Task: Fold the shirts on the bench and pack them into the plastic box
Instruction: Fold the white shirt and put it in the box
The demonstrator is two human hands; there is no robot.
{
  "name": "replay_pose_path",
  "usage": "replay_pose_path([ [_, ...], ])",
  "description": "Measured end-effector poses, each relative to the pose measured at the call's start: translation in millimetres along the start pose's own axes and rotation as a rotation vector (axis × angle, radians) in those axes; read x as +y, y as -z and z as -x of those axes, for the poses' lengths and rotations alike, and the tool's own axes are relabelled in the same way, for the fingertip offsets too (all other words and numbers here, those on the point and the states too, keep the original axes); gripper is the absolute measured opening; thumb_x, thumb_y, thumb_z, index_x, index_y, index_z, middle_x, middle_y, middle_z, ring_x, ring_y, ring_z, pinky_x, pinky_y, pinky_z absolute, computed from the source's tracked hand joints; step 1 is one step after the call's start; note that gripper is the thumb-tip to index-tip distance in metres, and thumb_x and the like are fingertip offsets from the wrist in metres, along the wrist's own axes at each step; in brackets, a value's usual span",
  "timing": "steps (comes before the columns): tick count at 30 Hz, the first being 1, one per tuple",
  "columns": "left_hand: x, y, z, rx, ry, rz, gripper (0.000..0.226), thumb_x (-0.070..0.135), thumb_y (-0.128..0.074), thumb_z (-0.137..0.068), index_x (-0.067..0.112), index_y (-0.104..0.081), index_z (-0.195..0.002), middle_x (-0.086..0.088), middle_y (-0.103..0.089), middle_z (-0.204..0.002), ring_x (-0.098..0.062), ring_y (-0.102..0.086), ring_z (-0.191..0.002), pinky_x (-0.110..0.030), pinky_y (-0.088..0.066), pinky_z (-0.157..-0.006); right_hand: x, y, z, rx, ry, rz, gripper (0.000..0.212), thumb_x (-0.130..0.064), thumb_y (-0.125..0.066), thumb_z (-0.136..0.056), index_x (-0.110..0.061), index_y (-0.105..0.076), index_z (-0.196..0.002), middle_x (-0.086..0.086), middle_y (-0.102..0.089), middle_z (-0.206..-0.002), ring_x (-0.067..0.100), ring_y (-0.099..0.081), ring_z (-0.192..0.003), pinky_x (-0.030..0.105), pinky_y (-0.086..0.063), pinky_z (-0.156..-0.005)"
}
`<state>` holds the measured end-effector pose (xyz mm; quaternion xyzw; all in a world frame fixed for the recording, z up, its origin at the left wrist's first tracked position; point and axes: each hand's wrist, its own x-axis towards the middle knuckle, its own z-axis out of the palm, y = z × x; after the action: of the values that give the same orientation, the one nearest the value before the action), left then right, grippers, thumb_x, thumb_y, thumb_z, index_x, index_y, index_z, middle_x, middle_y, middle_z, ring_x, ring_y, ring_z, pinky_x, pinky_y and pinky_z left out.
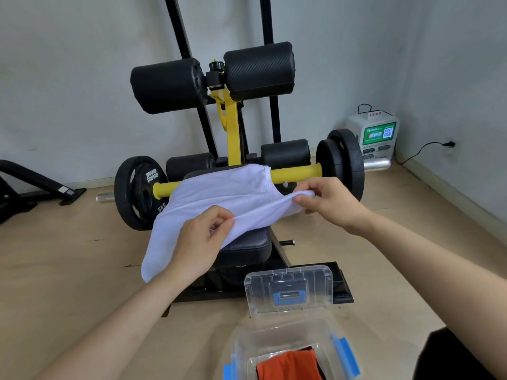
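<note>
A white shirt (219, 196) lies spread over the black padded bench (244, 250), hanging off its left side. My left hand (203, 239) pinches the shirt's near edge, lifted off the pad. My right hand (332, 201) pinches the same edge further right, near the yellow bar. On the floor in front stands the clear plastic box (277, 346) with blue latches. Its lid (288, 289) is up and leans toward the bench. An orange garment (288, 366) with something black beside it lies inside the box.
The bench belongs to a yellow and black weight machine (230, 124) with foam rollers and black weight plates (137, 193) on both sides. A white charging station (375, 138) stands by the right wall. Another black frame (35, 187) sits at the left. The floor is wood.
</note>
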<state>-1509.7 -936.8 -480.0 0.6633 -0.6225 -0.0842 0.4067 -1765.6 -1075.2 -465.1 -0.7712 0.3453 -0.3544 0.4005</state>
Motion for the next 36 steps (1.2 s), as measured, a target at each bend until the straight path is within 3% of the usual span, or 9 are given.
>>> replay_pose_path([
  [2,4,2,4,-0.068,0.008,-0.018,0.007,0.034,-0.069,-0.091,0.034,-0.066,-0.097,0.019,-0.069,-0.092,-0.003,-0.063,-0.091,-0.034,-0.053,-0.081,-5,-1,-2,-0.008,-0.017,-0.111,0.009,-0.01,-0.063,-0.094,-0.006,-0.07,-0.091,0.013,-0.067,-0.085,0.013,-0.061,-0.075,0.035,-0.056,-0.068],
  [7,6,-7,16,-0.08,-0.134,-0.438,0.042,0.061,-0.07,-0.078,0.04,-0.055,-0.111,0.021,-0.061,-0.101,-0.005,-0.054,-0.095,-0.029,-0.047,-0.071,-15,-1,-6,0.009,-0.029,-0.332,0.016,-0.009,-0.062,-0.096,0.005,-0.068,-0.098,0.013,-0.067,-0.082,0.018,-0.065,-0.068,0.027,-0.055,-0.06],
  [11,5,-7,17,-0.005,-0.162,-0.425,0.031,0.05,-0.07,-0.085,0.035,-0.058,-0.109,0.018,-0.063,-0.097,-0.008,-0.056,-0.09,-0.033,-0.047,-0.066,-18,-3,-13,0.096,0.014,-0.356,0.012,-0.009,-0.066,-0.093,0.002,-0.07,-0.093,0.017,-0.067,-0.081,0.025,-0.064,-0.066,0.03,-0.054,-0.058],
  [14,0,4,18,0.095,-0.185,-0.415,0.015,0.027,-0.066,-0.088,0.033,-0.06,-0.1,0.017,-0.06,-0.077,-0.013,-0.056,-0.07,-0.037,-0.048,-0.055,-17,-4,-18,0.16,0.036,-0.336,0.01,-0.013,-0.067,-0.093,-0.007,-0.073,-0.088,0.012,-0.068,-0.08,0.02,-0.058,-0.066,0.029,-0.049,-0.057],
  [19,-11,30,16,0.215,-0.092,-0.543,0.028,0.025,-0.048,-0.077,0.036,-0.066,-0.095,0.011,-0.062,-0.067,-0.018,-0.055,-0.063,-0.034,-0.048,-0.051,-9,-4,-31,0.244,-0.003,-0.343,0.014,-0.018,-0.066,-0.093,-0.006,-0.073,-0.095,0.014,-0.071,-0.087,0.02,-0.057,-0.067,0.033,-0.048,-0.059],
  [23,-29,47,4,0.274,-0.082,-0.39,0.017,0.033,-0.06,-0.089,0.034,-0.075,-0.096,0.02,-0.068,-0.079,-0.012,-0.066,-0.077,-0.03,-0.051,-0.063,-5,-11,-45,0.296,-0.055,-0.381,0.015,-0.019,-0.066,-0.093,-0.005,-0.072,-0.092,0.016,-0.068,-0.089,0.019,-0.059,-0.075,0.029,-0.053,-0.063],
  [26,-40,55,-17,0.235,-0.026,-0.197,0.009,0.026,-0.071,-0.091,0.029,-0.079,-0.094,0.03,-0.069,-0.082,0.001,-0.066,-0.078,-0.022,-0.052,-0.069,-5,-17,-61,0.323,-0.087,-0.437,0.012,-0.017,-0.066,-0.093,-0.007,-0.07,-0.089,0.011,-0.063,-0.086,0.018,-0.059,-0.08,0.027,-0.055,-0.065],
  [30,-54,57,-53,0.247,0.076,-0.038,0.012,0.023,-0.071,-0.092,0.024,-0.08,-0.099,0.017,-0.074,-0.079,-0.001,-0.067,-0.079,-0.013,-0.049,-0.07,-1,-25,-85,0.365,-0.14,-0.506,0.012,-0.01,-0.065,-0.092,-0.004,-0.067,-0.102,0.013,-0.061,-0.088,0.022,-0.063,-0.083,0.035,-0.061,-0.073],
  [36,-59,50,-108,0.362,0.179,0.017,0.01,0.028,-0.071,-0.089,0.035,-0.075,-0.085,0.021,-0.073,-0.084,-0.006,-0.07,-0.088,-0.033,-0.056,-0.084,9,-34,-120,0.448,-0.236,-0.564,0.018,-0.004,-0.064,-0.088,-0.005,-0.059,-0.105,0.013,-0.061,-0.093,0.034,-0.067,-0.096,0.038,-0.062,-0.076],
])
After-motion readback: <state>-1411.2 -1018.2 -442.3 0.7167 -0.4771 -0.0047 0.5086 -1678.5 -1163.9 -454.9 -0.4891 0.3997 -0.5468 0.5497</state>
